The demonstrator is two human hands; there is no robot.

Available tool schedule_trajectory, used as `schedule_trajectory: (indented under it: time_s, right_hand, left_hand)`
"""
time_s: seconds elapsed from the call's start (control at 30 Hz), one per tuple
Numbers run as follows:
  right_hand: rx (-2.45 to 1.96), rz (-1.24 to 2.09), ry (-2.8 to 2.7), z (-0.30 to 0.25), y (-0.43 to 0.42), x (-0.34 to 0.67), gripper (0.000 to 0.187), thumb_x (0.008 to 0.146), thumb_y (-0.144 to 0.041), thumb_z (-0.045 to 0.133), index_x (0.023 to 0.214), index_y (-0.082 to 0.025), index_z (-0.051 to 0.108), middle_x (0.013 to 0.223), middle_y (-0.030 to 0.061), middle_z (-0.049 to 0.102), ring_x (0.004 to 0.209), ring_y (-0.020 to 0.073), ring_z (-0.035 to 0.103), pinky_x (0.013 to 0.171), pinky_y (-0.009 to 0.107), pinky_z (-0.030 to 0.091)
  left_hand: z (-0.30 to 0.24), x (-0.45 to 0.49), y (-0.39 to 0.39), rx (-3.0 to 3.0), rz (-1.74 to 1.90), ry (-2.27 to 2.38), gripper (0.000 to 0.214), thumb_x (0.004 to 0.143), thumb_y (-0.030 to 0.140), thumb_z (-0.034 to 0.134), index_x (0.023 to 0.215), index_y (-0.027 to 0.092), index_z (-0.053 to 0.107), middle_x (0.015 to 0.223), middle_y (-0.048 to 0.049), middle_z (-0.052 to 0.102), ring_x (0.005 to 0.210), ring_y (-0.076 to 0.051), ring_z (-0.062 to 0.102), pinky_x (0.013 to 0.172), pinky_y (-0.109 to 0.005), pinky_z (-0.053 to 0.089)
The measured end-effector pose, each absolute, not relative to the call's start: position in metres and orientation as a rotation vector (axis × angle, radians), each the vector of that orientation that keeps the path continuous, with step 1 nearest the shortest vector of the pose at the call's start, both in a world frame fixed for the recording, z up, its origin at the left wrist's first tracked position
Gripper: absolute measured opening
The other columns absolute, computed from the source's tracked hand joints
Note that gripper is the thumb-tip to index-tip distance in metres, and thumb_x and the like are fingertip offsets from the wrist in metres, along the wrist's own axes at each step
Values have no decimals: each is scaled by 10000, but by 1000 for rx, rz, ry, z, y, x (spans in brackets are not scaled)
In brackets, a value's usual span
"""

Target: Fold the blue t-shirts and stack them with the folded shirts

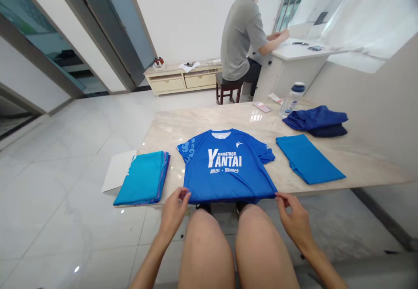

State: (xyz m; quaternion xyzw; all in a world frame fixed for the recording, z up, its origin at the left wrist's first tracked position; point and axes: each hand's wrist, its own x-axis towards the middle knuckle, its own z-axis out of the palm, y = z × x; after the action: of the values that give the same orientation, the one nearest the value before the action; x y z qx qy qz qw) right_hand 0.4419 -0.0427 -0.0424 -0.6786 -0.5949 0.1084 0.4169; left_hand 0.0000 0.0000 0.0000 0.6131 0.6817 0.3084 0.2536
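Cabinet [168, 84] beyond the shirt [227, 180] bears container [159, 67] of reddish items [159, 61].

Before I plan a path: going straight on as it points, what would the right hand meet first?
Most likely the shirt: the right hand is at its near right corner, pointing forward-left across it. Exact height is unclear.

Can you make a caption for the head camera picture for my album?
Left hand and right hand hold the bottom corners of a blue marathon shirt spread on a table.
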Motion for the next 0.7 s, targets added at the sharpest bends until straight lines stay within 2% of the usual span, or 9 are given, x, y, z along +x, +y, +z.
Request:
schedule_trajectory:
  time_s: [0.1, 0.17, 0.23, 0.27, 0.37, 0.43, 0.53, 0.6, 0.7]
  right_hand:
    - [-1547, 147, -1705, -31, 16, 421, 297, 1082, -359, 484, 1164, -214, 729, 1105, 147, 783, 1045, 302, 735, 989, 470, 599]
    - [-1502, 110, -1851, -35, 48, 403, 339, 1087, -334, 459, 1249, -184, 716, 1283, 187, 758, 1230, 337, 693, 1091, 524, 556]
    - [-1504, 96, -1964, -44, 69, 387, 386, 1090, -323, 442, 1332, -168, 699, 1467, 200, 694, 1384, 368, 620, 1163, 572, 502]
    - [-1516, 92, -1999, -48, 76, 381, 404, 1093, -324, 438, 1366, -163, 688, 1530, 196, 661, 1436, 376, 585, 1185, 583, 480]
    - [-1564, 70, -2021, -57, 84, 371, 435, 1108, -339, 434, 1426, -150, 663, 1594, 186, 623, 1482, 374, 550, 1211, 577, 448]
    - [-1591, 51, -2014, -58, 84, 370, 443, 1114, -351, 436, 1434, -145, 663, 1607, 186, 615, 1481, 374, 548, 1212, 574, 440]
    - [-1603, 37, -2028, -56, 82, 371, 444, 1114, -342, 431, 1427, -150, 681, 1610, 179, 618, 1474, 370, 551, 1209, 567, 435]
    - [-1611, 27, -2037, -55, 81, 370, 444, 1110, -329, 438, 1430, -151, 687, 1609, 174, 621, 1474, 360, 552, 1210, 552, 433]
    - [-1625, -13, -2048, -54, 81, 368, 438, 1105, -299, 448, 1428, -136, 694, 1617, 172, 617, 1484, 343, 551, 1212, 519, 430]
  left_hand:
    - [13, 5, 60, 1714, 749, 1969, 343, 1024, 480, 576, 1187, 207, 705, 1080, -123, 827, 953, -293, 791, 896, -411, 594]
    - [18, 4, 101, 1673, 672, 2086, 374, 1043, 481, 578, 1243, 184, 690, 1152, -173, 823, 1079, -326, 788, 940, -413, 571]
    - [20, 0, 141, 1504, 634, 2184, 364, 1041, 481, 606, 1197, 167, 704, 1110, -210, 822, 1154, -359, 775, 942, -407, 552]
    - [20, -4, 159, 1403, 627, 2183, 336, 1027, 473, 638, 1119, 161, 720, 1018, -208, 822, 1120, -363, 782, 916, -394, 548]
    - [16, -12, 202, 1252, 612, 2091, 273, 964, 417, 735, 824, 186, 697, 665, -96, 726, 794, -293, 771, 755, -326, 521]
    - [9, -13, 217, 1216, 656, 2033, 283, 898, 351, 802, 714, 204, 645, 563, -13, 629, 639, -214, 679, 668, -279, 469]
    - [-1, -5, 222, 1129, 808, 1954, 290, 850, 272, 824, 686, 208, 594, 571, 38, 559, 591, -143, 576, 610, -236, 405]
    - [-4, 1, 220, 1028, 913, 1881, 264, 906, 273, 755, 724, 212, 574, 605, 39, 549, 580, -129, 556, 588, -228, 404]
    - [1, 6, 218, 853, 1019, 1734, 252, 1017, 298, 596, 783, 222, 540, 662, 17, 571, 579, -134, 589, 596, -237, 476]
